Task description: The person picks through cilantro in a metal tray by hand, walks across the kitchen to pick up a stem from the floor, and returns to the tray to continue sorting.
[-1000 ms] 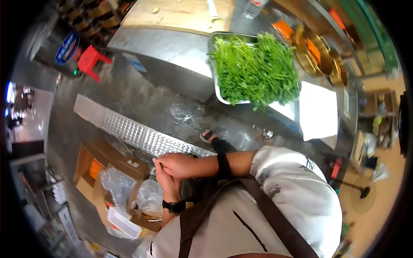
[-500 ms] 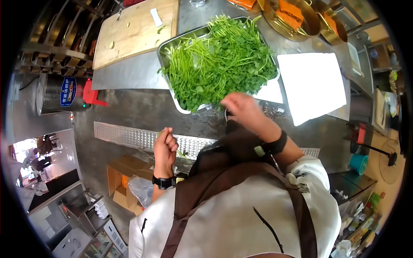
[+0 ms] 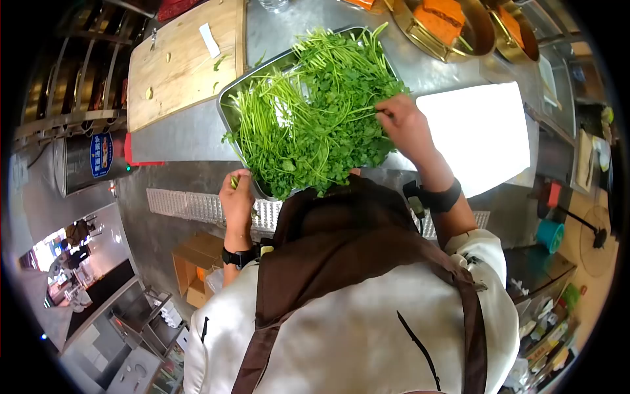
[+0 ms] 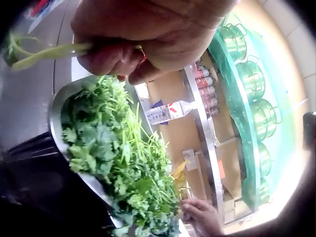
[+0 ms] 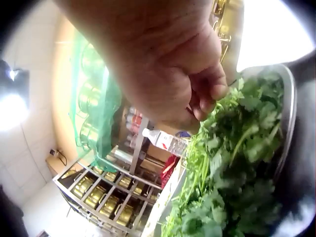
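Observation:
Leafy green herbs (image 3: 328,125) heap over a metal tray (image 3: 226,108) at the table's front edge. Beside the tray's near left corner, my left hand (image 3: 237,200) has its fingers curled round a small piece of green stem; the left wrist view shows a pale stem (image 4: 49,55) sticking out of that hand (image 4: 148,37). My right hand (image 3: 410,128) is at the heap's right side, fingertips bent and touching the herbs. In the right wrist view the right hand's fingers (image 5: 207,94) meet the leaves; whether they pinch a stem is hard to tell.
A wooden board (image 3: 184,59) with scraps and a white strip lies left of the tray. To the right is a white sheet (image 3: 472,138); brass pans (image 3: 426,33) holding orange packets stand behind. A cardboard box (image 3: 190,262) sits on the floor at left.
The hands, together a second ago, have separated. The right hand has moved out to the herbs' right side, and the left has risen beside the tray. The head view has shifted towards the table.

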### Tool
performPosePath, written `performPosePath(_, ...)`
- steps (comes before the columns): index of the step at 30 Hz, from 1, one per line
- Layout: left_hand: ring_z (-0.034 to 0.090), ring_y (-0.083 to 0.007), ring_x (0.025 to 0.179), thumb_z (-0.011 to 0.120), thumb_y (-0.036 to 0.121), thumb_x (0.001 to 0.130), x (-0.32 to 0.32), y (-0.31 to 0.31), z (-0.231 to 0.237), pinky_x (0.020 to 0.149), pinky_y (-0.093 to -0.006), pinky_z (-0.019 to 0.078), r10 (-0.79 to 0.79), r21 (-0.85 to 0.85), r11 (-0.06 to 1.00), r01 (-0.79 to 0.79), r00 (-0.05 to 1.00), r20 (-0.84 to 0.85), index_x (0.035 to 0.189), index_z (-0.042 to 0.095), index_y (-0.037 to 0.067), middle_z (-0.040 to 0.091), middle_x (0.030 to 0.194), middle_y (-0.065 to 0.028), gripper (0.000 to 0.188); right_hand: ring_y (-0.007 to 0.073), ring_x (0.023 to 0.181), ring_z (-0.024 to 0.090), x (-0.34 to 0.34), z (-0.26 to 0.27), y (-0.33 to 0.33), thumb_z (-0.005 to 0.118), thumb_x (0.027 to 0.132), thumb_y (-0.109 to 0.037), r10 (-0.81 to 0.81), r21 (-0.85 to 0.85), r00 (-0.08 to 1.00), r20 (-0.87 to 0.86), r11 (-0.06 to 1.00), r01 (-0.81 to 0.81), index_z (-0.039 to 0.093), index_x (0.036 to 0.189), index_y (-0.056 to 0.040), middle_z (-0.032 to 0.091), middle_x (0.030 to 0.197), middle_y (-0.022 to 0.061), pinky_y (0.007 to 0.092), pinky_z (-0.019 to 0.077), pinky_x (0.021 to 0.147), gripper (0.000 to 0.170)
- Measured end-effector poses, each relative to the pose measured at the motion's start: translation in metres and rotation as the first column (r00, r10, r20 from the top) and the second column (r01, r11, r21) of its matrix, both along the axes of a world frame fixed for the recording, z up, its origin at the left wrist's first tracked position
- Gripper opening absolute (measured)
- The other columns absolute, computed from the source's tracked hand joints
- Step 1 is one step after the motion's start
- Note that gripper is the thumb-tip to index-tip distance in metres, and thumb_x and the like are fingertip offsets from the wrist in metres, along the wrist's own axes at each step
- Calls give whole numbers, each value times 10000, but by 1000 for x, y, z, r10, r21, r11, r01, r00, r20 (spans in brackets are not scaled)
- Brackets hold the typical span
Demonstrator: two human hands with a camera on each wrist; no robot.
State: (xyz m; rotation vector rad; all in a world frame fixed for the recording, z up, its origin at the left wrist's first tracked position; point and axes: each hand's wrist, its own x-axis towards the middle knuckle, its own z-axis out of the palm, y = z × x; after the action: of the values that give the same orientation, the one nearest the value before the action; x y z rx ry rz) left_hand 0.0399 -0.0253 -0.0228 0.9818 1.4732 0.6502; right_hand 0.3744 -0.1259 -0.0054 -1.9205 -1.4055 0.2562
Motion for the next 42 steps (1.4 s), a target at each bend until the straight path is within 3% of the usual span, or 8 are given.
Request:
performPosePath(9, 235, -28, 432, 546, 150, 901, 31, 64, 55, 398, -197, 184, -335, -226, 854, 469, 827, 452, 928, 567, 28, 287, 530, 77, 127, 193, 711, 548, -23, -1, 5, 656, 754, -26, -178, -38, 984, -18, 983, 177, 643, 832, -48, 548, 850, 59, 281, 448, 633, 82)
performPosePath(13, 215, -34, 441, 519, 159, 913, 62, 68, 57, 396, -206, 178, -491, -229, 705, 671, 695, 525, 942, 567, 19, 250, 540, 84, 150, 42, 620, 435, -30, 10, 6, 642, 807, -79, -268, 107, 794, -546, 918, 383, 637, 825, -24, 524, 765, -35, 195, 380, 579, 57)
performPosePath(15, 210, -34, 441, 510, 151, 918, 79, 64, 56, 399, -205, 182, -507, -264, 625, 735, 639, 579, 960, 568, 12, 247, 544, 86, 156, 51, 624, 455, -34, 17, 3, 627, 816, -74, -229, 22, 523, -821, 903, 430, 631, 856, -26, 532, 736, -22, 204, 386, 580, 62)
performPosePath(23, 268, -42, 464, 506, 184, 922, 140, 36, 34, 419, -195, 213, -460, -270, 490, 829, 510, 727, 1121, 550, -1, 333, 593, 66, 275, 121, 670, 550, -51, 20, 5, 565, 879, -78, 23, 79, 140, -990, 907, 413, 575, 963, -23, 576, 737, 12, 249, 457, 648, 100)
performPosePath(27, 325, -51, 515, 521, 227, 920, 158, 28, 25, 441, -191, 244, -343, -344, 525, 778, 564, 751, 1076, 546, 26, 409, 676, 34, 256, 124, 750, 575, -62, 6, 1, 570, 876, -78, -70, 28, 295, -953, 949, 314, 595, 938, -15, 610, 852, 51, 253, 467, 699, 92)
performPosePath(30, 353, -69, 528, 537, 228, 911, 168, 29, 15, 442, -198, 272, -156, -408, 561, 720, 576, 802, 830, 479, 102, 438, 707, 22, 160, 114, 867, 594, -77, 8, 3, 554, 892, -107, -30, 152, 866, -500, 981, 121, 621, 962, -16, 645, 906, 50, 248, 468, 768, 134)
performPosePath(37, 369, -71, 551, 521, 208, 914, 156, 33, 9, 432, -191, 277, -162, -432, 573, 696, 613, 773, 1032, 554, 50, 451, 761, 15, 200, 120, 824, 594, -67, -3, -5, 427, 940, -84, -33, 219, 661, -749, 930, 294, 535, 1136, 19, 641, 1045, 76, 251, 478, 752, 246)
performPosePath(42, 368, -76, 553, 504, 200, 922, 151, 33, 13, 431, -194, 280, -214, -441, 612, 656, 675, 706, 1026, 559, 21, 472, 780, 5, 215, 183, 824, 613, -65, 4, 6, 463, 848, 15, 16, 184, 868, -497, 979, 88, 549, 1158, -43, 572, 1156, 132, 292, 491, 758, 326)
